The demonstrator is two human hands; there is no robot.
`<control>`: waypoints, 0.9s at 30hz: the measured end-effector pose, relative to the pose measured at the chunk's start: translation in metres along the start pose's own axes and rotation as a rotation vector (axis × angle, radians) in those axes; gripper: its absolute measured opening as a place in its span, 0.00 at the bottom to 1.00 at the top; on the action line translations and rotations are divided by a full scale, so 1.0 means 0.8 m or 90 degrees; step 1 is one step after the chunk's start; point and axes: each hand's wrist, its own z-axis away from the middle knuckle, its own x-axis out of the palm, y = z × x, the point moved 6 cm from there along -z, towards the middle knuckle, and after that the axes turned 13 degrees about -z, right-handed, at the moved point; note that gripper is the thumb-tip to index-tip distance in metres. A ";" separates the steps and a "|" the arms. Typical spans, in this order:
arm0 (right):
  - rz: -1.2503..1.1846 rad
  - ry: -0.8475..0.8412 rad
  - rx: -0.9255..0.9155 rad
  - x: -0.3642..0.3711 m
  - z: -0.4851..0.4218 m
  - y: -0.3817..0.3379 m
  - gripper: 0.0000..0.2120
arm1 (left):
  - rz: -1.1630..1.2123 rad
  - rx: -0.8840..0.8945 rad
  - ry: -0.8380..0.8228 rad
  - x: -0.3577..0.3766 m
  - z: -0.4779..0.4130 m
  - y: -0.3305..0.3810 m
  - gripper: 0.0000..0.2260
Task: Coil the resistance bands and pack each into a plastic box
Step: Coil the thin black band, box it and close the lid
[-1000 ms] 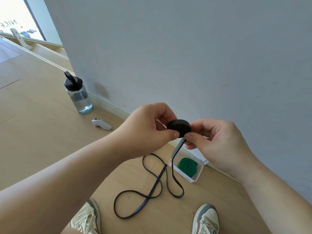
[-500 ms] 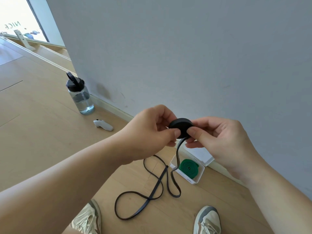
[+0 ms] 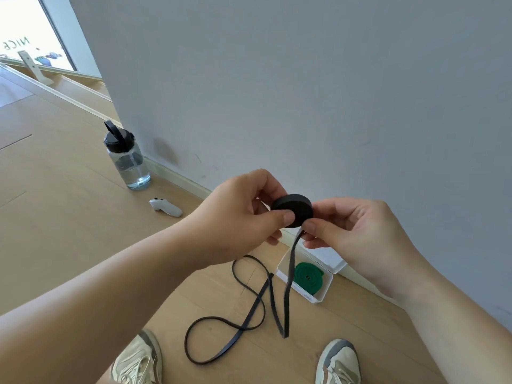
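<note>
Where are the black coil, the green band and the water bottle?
black coil [image 3: 293, 209], head view, flat face
green band [image 3: 308, 277], head view, top of coil
water bottle [image 3: 130, 167], head view, clear body

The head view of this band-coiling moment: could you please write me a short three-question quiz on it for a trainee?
1. True or false: the green band lies coiled inside the open plastic box.
2. What do the left hand and the right hand pinch between them?
A. the black coil
B. a water bottle
C. a white controller
3. Fill in the blank: the loose tail of the black band hangs from the coil down to the ____.

Key: 1 true. 2 A. 3 floor.
</note>
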 end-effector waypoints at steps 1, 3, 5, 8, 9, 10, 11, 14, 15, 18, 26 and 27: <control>0.001 0.010 -0.001 -0.001 0.000 0.000 0.07 | 0.013 -0.007 -0.015 0.002 0.001 0.000 0.06; 0.070 0.016 -0.017 -0.002 -0.001 0.001 0.07 | -0.047 0.008 -0.027 0.006 0.003 0.001 0.06; 0.176 0.007 -0.042 0.001 0.000 0.002 0.08 | -0.192 0.075 0.015 0.005 0.002 0.004 0.07; 0.279 0.002 -0.114 0.010 0.002 -0.006 0.09 | -0.258 0.177 0.062 0.004 0.002 0.013 0.09; 0.292 0.000 -0.133 0.013 0.002 -0.008 0.10 | -0.262 0.191 0.064 0.005 0.003 0.015 0.08; 0.291 0.001 -0.141 0.013 0.002 -0.009 0.10 | -0.265 0.187 0.064 0.006 0.002 0.015 0.08; 0.282 0.003 -0.136 0.011 0.001 -0.008 0.10 | -0.260 0.163 0.059 0.006 0.001 0.013 0.08; 0.214 0.000 -0.071 0.004 0.000 -0.003 0.11 | -0.135 0.046 0.027 0.003 0.000 0.002 0.07; 0.171 0.005 -0.055 0.001 0.000 -0.003 0.10 | -0.078 0.024 0.013 0.003 -0.001 0.001 0.07; 0.065 0.041 -0.052 -0.006 0.003 -0.007 0.08 | 0.070 -0.027 -0.026 0.006 0.001 -0.002 0.06; 0.051 0.053 -0.008 -0.012 0.001 -0.002 0.04 | 0.025 -0.050 -0.036 0.016 -0.002 -0.014 0.06; 0.078 0.049 -0.007 -0.011 0.002 -0.001 0.05 | -0.079 -0.002 -0.006 0.014 -0.003 -0.010 0.08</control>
